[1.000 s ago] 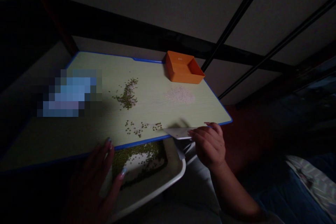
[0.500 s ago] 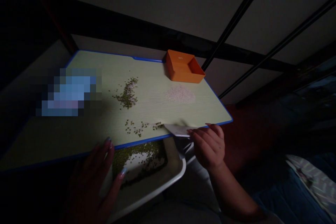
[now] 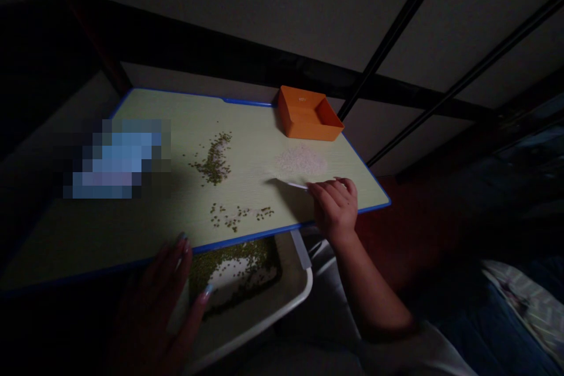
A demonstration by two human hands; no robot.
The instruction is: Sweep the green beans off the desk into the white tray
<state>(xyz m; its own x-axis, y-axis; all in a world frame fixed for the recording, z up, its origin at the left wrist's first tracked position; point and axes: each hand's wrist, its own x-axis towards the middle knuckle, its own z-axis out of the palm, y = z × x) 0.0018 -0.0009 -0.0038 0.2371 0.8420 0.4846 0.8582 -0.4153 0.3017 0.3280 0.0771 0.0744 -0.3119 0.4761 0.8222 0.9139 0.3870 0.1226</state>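
Observation:
My right hand (image 3: 337,208) is closed on a thin white scraper (image 3: 293,184), held over the table just below a pile of pale rice-like grains (image 3: 302,160). The scraper shows nearly edge-on. My left hand (image 3: 174,282) is at the table's front edge, above a white tub (image 3: 293,299), thumb and fingers apart; its lower part is lost in shadow. Small green beans (image 3: 251,247) lie inside the tub. On the table (image 3: 251,155) sit a heap of green beans mixed with pale grains (image 3: 215,161) and a scattered row of both (image 3: 240,214) near the front edge.
An orange open box (image 3: 311,120) stands at the table's back right corner. A blurred-out bluish object (image 3: 118,158) lies on the left. Behind the table rises a panelled wall (image 3: 247,6). Dark blue fabric (image 3: 476,329) is at the lower right.
My right hand has moved the scraper away from the front edge, up to the pale grain pile, and turned it more edge-on. My left hand has stayed in place.

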